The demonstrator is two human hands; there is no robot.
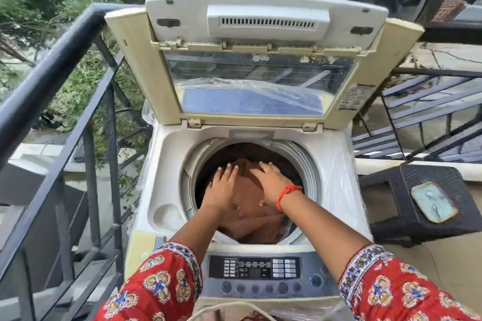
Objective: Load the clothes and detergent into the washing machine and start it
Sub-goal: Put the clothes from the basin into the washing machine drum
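Observation:
A cream top-loading washing machine [167, 164] stands in front of me with its lid [260, 65] folded up and open. Brown clothes [250, 206] fill the round drum. My left hand [221, 190] lies flat on the cloth at the drum's left side, fingers spread. My right hand [271, 182], with a red thread on the wrist, presses flat on the cloth beside it. Neither hand grips anything that I can see. The control panel [255, 268] with buttons runs along the near edge. No detergent is in view.
A dark metal railing [52, 81] runs close along the left, with stairs below. A dark woven stool [407, 185] stands at the right and carries a small teal dish [434, 200]. More railing and trees lie beyond the machine.

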